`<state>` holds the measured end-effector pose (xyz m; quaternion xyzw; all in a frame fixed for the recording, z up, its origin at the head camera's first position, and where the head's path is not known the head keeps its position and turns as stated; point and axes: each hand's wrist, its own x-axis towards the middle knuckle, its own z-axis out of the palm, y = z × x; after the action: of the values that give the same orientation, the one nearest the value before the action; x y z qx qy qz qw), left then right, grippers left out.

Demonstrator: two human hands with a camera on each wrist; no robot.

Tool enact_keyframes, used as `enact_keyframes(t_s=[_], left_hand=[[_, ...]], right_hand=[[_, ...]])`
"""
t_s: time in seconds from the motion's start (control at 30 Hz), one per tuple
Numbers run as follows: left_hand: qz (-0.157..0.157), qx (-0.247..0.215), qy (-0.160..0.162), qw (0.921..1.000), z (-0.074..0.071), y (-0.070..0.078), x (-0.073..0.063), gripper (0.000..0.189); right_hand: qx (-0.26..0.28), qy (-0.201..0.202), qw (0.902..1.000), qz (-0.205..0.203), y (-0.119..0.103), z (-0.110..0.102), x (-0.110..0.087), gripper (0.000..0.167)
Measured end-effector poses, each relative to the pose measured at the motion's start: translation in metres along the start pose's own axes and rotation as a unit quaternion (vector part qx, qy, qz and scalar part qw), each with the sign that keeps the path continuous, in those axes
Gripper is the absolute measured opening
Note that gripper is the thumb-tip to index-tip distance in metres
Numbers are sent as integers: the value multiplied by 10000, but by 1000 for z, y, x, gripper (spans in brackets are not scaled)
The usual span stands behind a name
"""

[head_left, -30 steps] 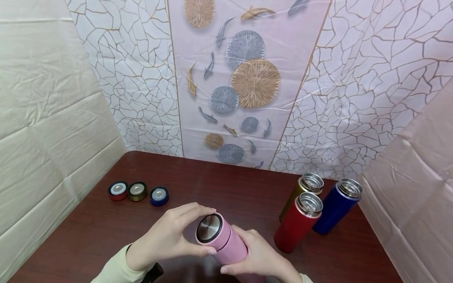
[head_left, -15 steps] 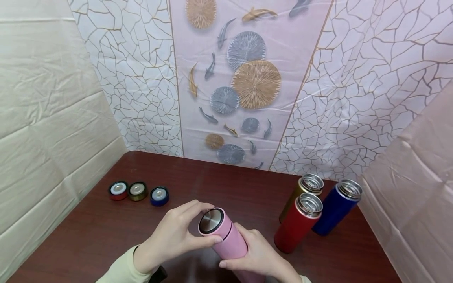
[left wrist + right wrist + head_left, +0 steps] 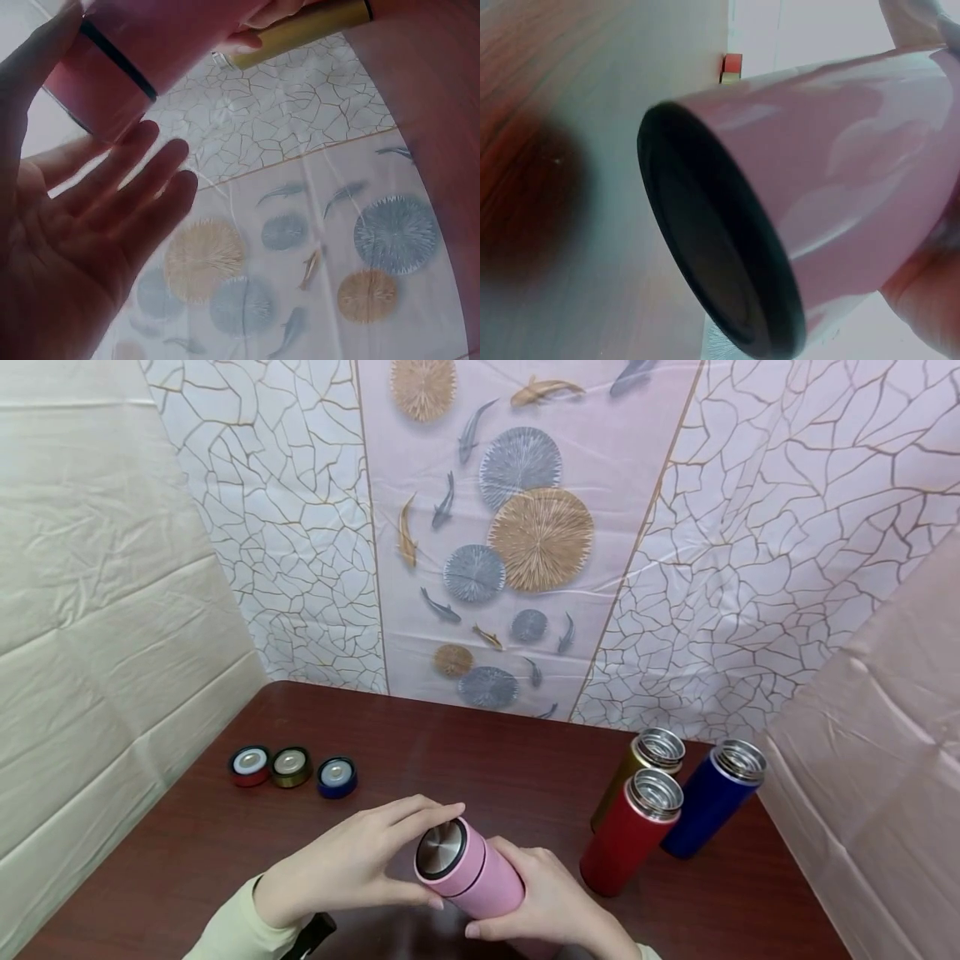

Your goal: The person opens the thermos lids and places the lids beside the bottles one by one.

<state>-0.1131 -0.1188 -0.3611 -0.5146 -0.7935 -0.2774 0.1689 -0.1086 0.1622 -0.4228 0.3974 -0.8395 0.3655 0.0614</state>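
A pink thermos flask (image 3: 501,881) leans toward the left at the front of the table, its steel-topped lid (image 3: 441,850) on and a dark seam below it. My right hand (image 3: 551,897) grips the body. My left hand (image 3: 360,860) spans the lid, thumb on one side and fingertips at the other edge. In the left wrist view the left fingers (image 3: 169,161) lie fairly straight beside the pink lid (image 3: 94,90). The flask's black base (image 3: 720,232) faces the right wrist camera, with the tabletop beyond it.
Lidless red (image 3: 630,835), gold (image 3: 624,781) and blue (image 3: 708,806) flasks stand at the right of the dark wooden table (image 3: 480,760). Upturned red (image 3: 250,766), gold (image 3: 291,767) and blue (image 3: 337,777) lids lie at the left. Patterned cloth (image 3: 300,568) hangs behind.
The flask's top rose slightly and then came back down to the left. The left hand has shifted round the lid, its thumb now lower at the edge. The right hand keeps its grip.
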Motion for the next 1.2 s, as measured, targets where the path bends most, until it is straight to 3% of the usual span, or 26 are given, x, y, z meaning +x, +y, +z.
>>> enact_keyframes(t_s=[0.17, 0.33, 0.77, 0.97, 1.2], left_hand=[[169, -250, -252, 9992, -4, 2, 0, 85], [440, -322, -298, 9981, -5, 3, 2, 79], [-70, -53, 24, 10000, 1, -5, 6, 79], [-404, 265, 156, 9987, 1, -5, 7, 76], [-379, 504, 539, 9966, 4, -4, 9, 63]], right_hand=[[-6, -281, 9996, 10, -1, 0, 0, 58], [-51, -462, 9989, 40, -2, -1, -1, 58], [-321, -163, 9991, 203, 2, 0, 1, 59], [-138, -242, 9990, 336, 1, 1, 1, 57], [-82, -312, 9985, 448, -2, 2, 1, 54]])
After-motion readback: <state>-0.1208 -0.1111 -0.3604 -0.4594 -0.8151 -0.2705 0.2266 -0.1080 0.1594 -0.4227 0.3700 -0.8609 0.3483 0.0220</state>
